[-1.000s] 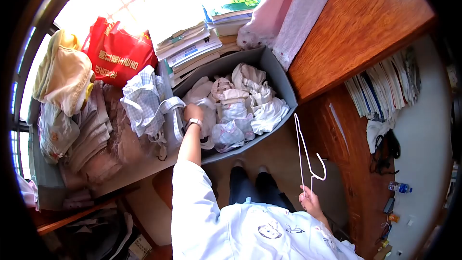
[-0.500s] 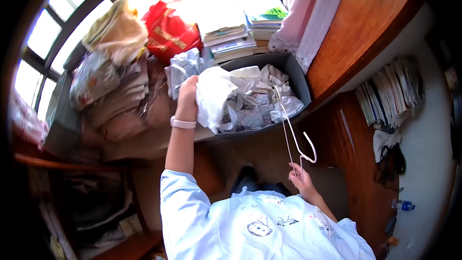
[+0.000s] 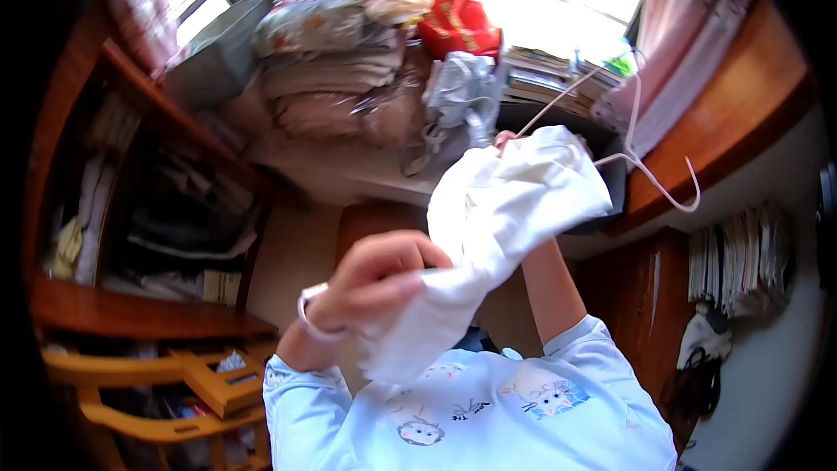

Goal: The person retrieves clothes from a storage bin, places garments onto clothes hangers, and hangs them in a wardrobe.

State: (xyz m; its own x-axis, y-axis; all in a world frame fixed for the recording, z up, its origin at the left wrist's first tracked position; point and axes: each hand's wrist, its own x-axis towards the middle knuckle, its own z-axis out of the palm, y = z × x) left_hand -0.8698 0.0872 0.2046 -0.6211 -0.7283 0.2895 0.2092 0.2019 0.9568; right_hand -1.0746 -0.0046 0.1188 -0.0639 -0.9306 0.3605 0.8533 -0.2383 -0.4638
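A crumpled white cloth garment [image 3: 523, 192] hangs in the air at the middle of the frame, its lower part blurred and reaching down in front of the light-blue printed shirt [image 3: 488, 419] of the wearer. Both hands are at it, 1 on each side. The left hand [image 3: 379, 279], left of centre and blurred, has its thumb and fingers drawn close together on the near edge of the garment; a pale wristband [image 3: 305, 307] circles that wrist. The right hand [image 3: 504, 140] is mostly hidden behind the white fabric. Only its fingertips show, curled at the garment's upper edge, where a thin white wire hanger [image 3: 629, 155] comes out from behind the fabric; the hanger appears gripped there, though the full hold cannot be seen. The hanger slants toward the right of the frame, with its hook curving down at the far end.

Behind the garment, a dark grey box [image 3: 615, 187] is partly covered from view. Just above the box, a stack of books and papers [image 3: 549, 78] stands near a pink curtain [image 3: 689, 17]. Left of the stack, at upper centre, are a bright red bag [image 3: 459, 22] with yellow markings and, below it, a pale bluish bundled cloth [image 3: 462, 92]. Folded textiles in clear plastic [image 3: 336, 113] lie farther left. A yellow-brown wooden chair [image 3: 131, 371] fills the lower left corner.
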